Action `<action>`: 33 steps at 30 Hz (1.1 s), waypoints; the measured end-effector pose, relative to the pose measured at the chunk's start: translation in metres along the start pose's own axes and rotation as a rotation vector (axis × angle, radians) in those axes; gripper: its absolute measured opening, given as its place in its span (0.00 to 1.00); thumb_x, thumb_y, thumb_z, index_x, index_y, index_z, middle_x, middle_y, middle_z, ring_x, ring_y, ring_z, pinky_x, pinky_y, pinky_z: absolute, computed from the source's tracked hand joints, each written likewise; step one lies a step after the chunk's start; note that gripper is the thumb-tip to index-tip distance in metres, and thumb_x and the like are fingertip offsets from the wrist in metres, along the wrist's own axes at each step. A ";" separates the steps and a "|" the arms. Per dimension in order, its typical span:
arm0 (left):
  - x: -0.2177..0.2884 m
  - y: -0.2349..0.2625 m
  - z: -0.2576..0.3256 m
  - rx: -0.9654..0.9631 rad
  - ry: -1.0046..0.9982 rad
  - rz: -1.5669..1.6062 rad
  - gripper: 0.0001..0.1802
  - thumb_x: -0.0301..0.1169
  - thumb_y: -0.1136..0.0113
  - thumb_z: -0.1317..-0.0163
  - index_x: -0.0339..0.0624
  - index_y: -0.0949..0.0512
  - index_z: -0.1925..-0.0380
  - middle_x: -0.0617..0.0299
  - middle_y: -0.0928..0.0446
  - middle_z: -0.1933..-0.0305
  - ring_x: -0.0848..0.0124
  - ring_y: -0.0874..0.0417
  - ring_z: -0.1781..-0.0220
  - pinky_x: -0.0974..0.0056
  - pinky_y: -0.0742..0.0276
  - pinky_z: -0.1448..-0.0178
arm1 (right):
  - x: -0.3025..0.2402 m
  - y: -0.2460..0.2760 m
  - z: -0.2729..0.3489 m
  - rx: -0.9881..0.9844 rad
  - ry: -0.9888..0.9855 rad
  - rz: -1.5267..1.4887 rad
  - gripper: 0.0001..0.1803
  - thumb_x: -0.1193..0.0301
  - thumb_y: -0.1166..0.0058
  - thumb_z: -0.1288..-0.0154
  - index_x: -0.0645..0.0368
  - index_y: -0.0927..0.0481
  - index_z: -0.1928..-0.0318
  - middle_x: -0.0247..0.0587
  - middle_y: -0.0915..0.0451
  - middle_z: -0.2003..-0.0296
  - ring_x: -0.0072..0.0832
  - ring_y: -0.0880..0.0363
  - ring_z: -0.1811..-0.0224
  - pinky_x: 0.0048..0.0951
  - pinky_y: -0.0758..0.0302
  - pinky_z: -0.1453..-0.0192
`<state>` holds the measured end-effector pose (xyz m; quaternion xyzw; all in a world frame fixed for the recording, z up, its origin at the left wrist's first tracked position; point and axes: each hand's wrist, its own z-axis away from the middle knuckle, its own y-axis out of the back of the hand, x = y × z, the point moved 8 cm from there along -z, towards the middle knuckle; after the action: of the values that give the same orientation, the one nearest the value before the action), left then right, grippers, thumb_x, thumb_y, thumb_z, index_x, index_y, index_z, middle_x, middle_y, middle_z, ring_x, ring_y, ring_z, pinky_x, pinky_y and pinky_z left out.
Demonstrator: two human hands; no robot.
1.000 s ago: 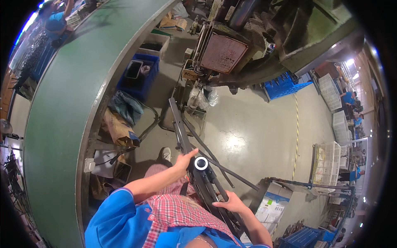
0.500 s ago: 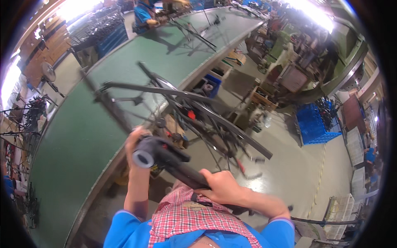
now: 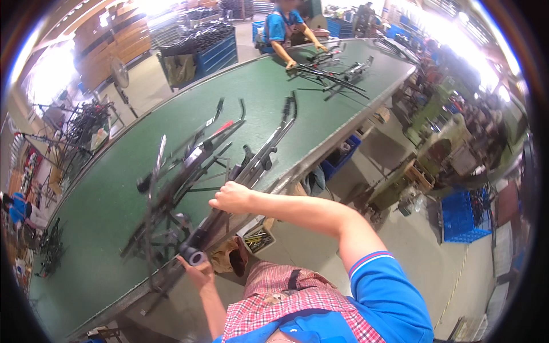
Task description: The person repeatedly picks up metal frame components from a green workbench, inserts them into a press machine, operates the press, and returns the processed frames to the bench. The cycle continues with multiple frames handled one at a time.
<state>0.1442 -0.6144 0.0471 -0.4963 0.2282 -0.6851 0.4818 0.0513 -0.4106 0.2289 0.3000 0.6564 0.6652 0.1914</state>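
Observation:
A folded black tubular frame (image 3: 209,224) lies along the near edge of the green table, its round grey-rimmed tube end pointing at me. My right hand (image 3: 233,198) is closed around its bar partway along. My left hand (image 3: 197,273) is at the near end, just below the tube end; its thumb shows, but the frame partly hides its other fingers. The frame's far part (image 3: 263,154) reaches away over the table, ending in a bent black tube. Just left of it lie more folded black frames (image 3: 186,166), one with a red mark.
The green table (image 3: 97,223) runs from near left to far right. Across it, a co-worker (image 3: 280,28) in blue handles further frames (image 3: 326,74). A box of metal parts (image 3: 258,239) sits under the edge. Blue crates (image 3: 464,217) and green machinery (image 3: 440,126) stand to the right.
The frame has swung from in front of my body onto the table, beside other frames. My right arm now reaches forward across it; my left hand has moved lower. The view has shifted.

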 end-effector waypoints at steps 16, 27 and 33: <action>0.111 -0.018 -0.120 0.393 -0.509 -0.555 0.36 0.56 0.55 0.33 0.29 0.32 0.46 0.47 0.31 0.42 0.58 0.28 0.44 0.58 0.33 0.37 | -0.014 -0.200 0.177 -0.088 -0.277 -0.603 0.20 0.67 0.41 0.52 0.56 0.26 0.55 0.44 0.24 0.55 0.41 0.24 0.49 0.41 0.26 0.48; -0.317 -0.295 0.056 -0.750 -0.399 -1.417 0.19 0.36 0.57 0.29 0.31 0.29 0.50 0.53 0.27 0.53 0.63 0.26 0.50 0.62 0.30 0.43 | 0.029 -0.304 0.811 0.163 -2.174 -0.484 0.14 0.67 0.49 0.46 0.57 0.18 0.60 0.54 0.19 0.65 0.50 0.21 0.59 0.45 0.25 0.52; -0.523 -0.298 0.179 -1.487 -0.195 -1.663 0.19 0.29 0.42 0.41 0.35 0.29 0.50 0.49 0.29 0.46 0.53 0.25 0.47 0.59 0.29 0.44 | 0.162 -0.263 0.931 0.508 -2.116 -0.153 0.12 0.74 0.52 0.43 0.59 0.19 0.59 0.52 0.19 0.64 0.51 0.22 0.62 0.45 0.26 0.55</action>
<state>0.1987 0.0070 0.1142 -0.7106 0.1394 -0.4452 -0.5268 0.4992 0.4177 -0.0458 0.7094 0.2948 -0.0984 0.6325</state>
